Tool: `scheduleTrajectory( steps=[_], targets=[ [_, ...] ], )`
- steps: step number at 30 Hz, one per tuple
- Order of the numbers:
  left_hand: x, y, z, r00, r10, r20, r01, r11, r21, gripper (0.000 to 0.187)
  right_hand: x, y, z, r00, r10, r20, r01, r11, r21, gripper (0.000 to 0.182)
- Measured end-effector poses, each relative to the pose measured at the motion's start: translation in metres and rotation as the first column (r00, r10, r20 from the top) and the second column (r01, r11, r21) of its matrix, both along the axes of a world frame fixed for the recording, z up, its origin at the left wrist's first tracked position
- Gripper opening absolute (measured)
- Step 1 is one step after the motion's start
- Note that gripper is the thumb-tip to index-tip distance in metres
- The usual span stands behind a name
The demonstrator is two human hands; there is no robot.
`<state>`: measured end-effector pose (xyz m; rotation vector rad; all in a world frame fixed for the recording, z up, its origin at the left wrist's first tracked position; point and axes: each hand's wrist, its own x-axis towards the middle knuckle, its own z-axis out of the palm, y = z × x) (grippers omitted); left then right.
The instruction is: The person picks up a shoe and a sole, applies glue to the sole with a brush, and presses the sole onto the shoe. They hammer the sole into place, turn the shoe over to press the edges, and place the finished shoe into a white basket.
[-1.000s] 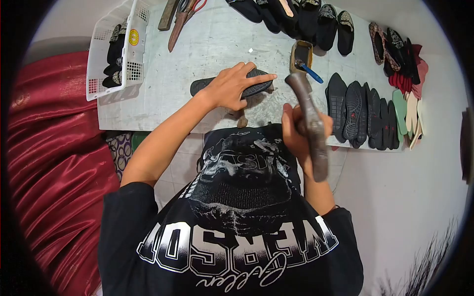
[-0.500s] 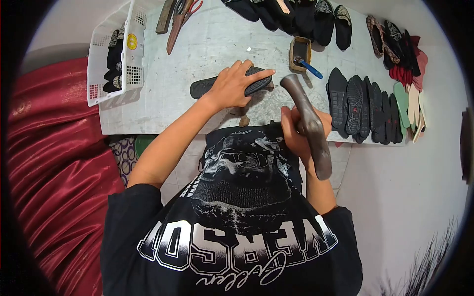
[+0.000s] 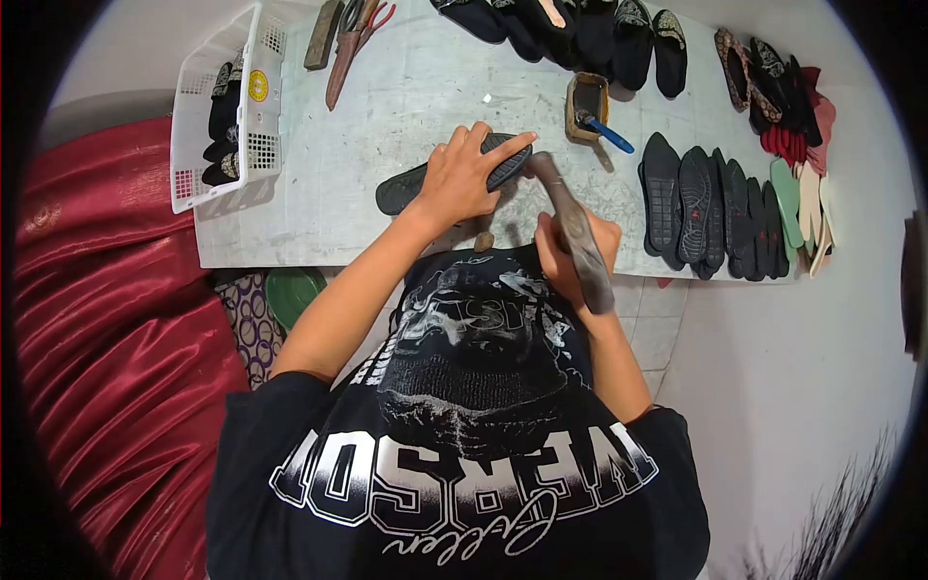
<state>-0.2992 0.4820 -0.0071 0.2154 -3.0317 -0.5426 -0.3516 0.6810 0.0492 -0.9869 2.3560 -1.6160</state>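
Near the front of the table, my left hand (image 3: pixel 458 181) is wrapped over a black shoe (image 3: pixel 403 189) turned sole up, its index finger stretched along the toe end. My right hand (image 3: pixel 551 256) grips a dark metal hammer (image 3: pixel 577 230). One end of the hammer head is right at the shoe's toe edge; the other points back toward my body. A small brown lump (image 3: pixel 484 241) shows below my left hand at the table's front edge.
Black soles (image 3: pixel 661 193) line the right side, beside a glue tin (image 3: pixel 586 94) with a blue-handled brush (image 3: pixel 609 133). Finished shoes (image 3: pixel 632 43) stand along the back. At left are a white basket (image 3: pixel 263 106) and red-handled pincers (image 3: pixel 346 68). Red cloth (image 3: pixel 106 319) hangs below.
The hammer has come down and left, from above and right of the shoe to its toe edge. My left hand and the shoe have barely shifted.
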Motion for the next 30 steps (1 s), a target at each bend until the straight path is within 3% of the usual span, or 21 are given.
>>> scheduleTrajectory(
  steps=[4, 7, 11, 13, 17, 19, 21, 23, 25, 28, 30],
  targets=[
    [-0.001, 0.003, 0.002, 0.999, 0.038, 0.006, -0.038, 0.999, 0.01, 0.09, 0.001, 0.0, -0.031, 1.0, 0.022, -0.015, -0.023, 0.999, -0.031, 0.014],
    [-0.002, 0.005, 0.002, 0.998, 0.063, 0.019, -0.063, 0.998, 0.026, 0.094, 0.004, 0.003, -0.07, 0.953, 0.112, 0.283, -0.117, 0.993, 0.0, 0.012],
    [0.002, 0.008, -0.001, 0.996, 0.08, -0.03, -0.079, 0.997, 0.021, 0.097, 0.009, 0.005, -0.034, 0.977, 0.09, 0.191, -0.106, 0.992, 0.073, 0.011],
    [0.0, 0.009, -0.001, 0.997, 0.079, -0.003, -0.079, 0.997, 0.014, 0.099, 0.007, 0.0, -0.009, 0.997, 0.077, 0.01, -0.077, 0.997, 0.014, 0.011],
    [0.005, 0.003, 0.005, 0.999, 0.038, 0.002, -0.038, 0.999, 0.027, 0.105, 0.005, 0.001, -0.027, 0.996, 0.087, -0.015, -0.087, 0.994, -0.062, 0.011],
    [0.006, -0.008, 0.009, 1.0, 0.0, -0.009, 0.0, 0.998, 0.063, 0.107, 0.001, 0.005, -0.068, 0.98, 0.147, 0.132, -0.154, 0.987, 0.044, 0.01],
    [0.006, -0.025, 0.015, 0.987, -0.159, 0.037, 0.148, 0.966, 0.21, 0.111, 0.001, 0.007, -0.068, 0.967, 0.185, 0.176, -0.198, 0.978, 0.061, 0.012],
    [0.01, -0.027, 0.014, 0.982, -0.152, 0.111, 0.129, 0.973, 0.192, 0.111, 0.006, 0.012, -0.057, 0.978, 0.13, 0.161, -0.14, 0.989, 0.054, 0.013],
    [0.011, -0.02, 0.001, 0.993, -0.112, 0.034, 0.108, 0.989, 0.1, 0.109, 0.006, 0.012, -0.035, 0.974, 0.126, 0.188, -0.149, 0.982, 0.113, 0.013],
    [0.01, -0.016, 0.001, 0.993, -0.113, 0.015, 0.112, 0.989, 0.093, 0.105, 0.009, 0.008, 0.001, 0.996, 0.086, -0.02, -0.086, 0.996, -0.006, 0.018],
    [0.009, -0.016, 0.001, 0.994, -0.105, 0.016, 0.104, 0.991, 0.08, 0.104, 0.011, 0.007, -0.007, 0.993, 0.084, -0.079, -0.088, 0.995, -0.055, 0.02]
  ],
)
